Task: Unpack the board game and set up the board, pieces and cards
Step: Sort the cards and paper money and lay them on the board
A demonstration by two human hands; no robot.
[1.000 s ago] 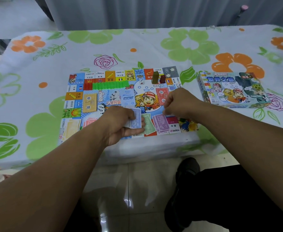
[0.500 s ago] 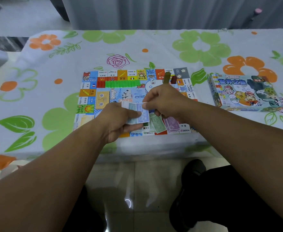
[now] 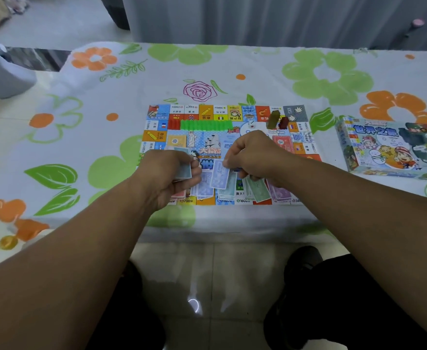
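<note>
While left hand (image 3: 168,178) grips spare notes (image 3: 185,171), right hand (image 3: 255,157) pinches a blue note (image 3: 219,177) by the board (image 3: 154,135) edge.

Premises assessed as a domestic room, most likely a living or dining area in a home. Supporting evidence: a table covered by a soft floral tablecloth (image 3: 257,72), full-length grey curtains (image 3: 257,18) hanging behind it, and a glossy pale tiled floor (image 3: 207,274) underfoot. A colourful game board (image 3: 156,135) and its illustrated game box (image 3: 389,147) lie on the cloth, consistent with household leisure use.
</note>
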